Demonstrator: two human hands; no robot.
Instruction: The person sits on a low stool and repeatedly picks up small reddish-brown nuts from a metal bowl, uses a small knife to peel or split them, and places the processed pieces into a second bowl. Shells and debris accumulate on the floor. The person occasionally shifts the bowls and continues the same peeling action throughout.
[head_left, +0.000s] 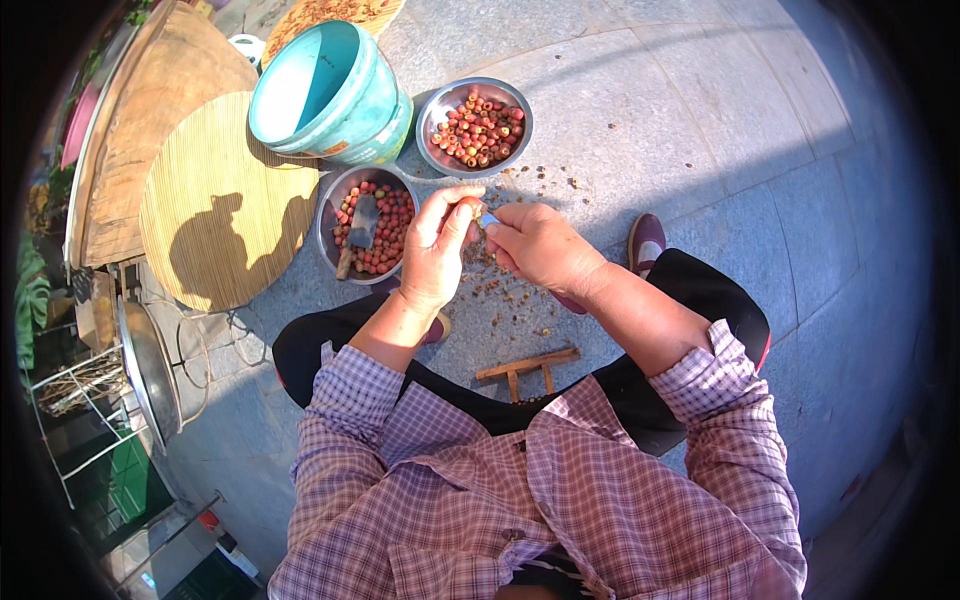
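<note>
Between the fingertips of my left hand (441, 244) is a small red fruit (474, 202), perhaps a hawthorn. My right hand (544, 244) grips a small tool with a blue part (488, 220), which meets the fruit; its tip is hard to make out. Left of my left hand stands a steel bowl (324, 238) of whole red fruits, with a cleaver (364, 222) lying on them, its wooden handle over the rim. A second steel bowl (525, 142), beyond my hands, holds red fruits with pale openings cut in them. Dark fruit scraps (510, 291) lie scattered on the stone paving below.
A turquoise bucket (382, 112) stands tilted behind the bowls, beside a round slatted mat (225, 202). Another mat (337, 15) bears dried pieces at the top. A wooden piece of a stool (529, 365) shows between my legs. A metal pan (150, 371) leans at left.
</note>
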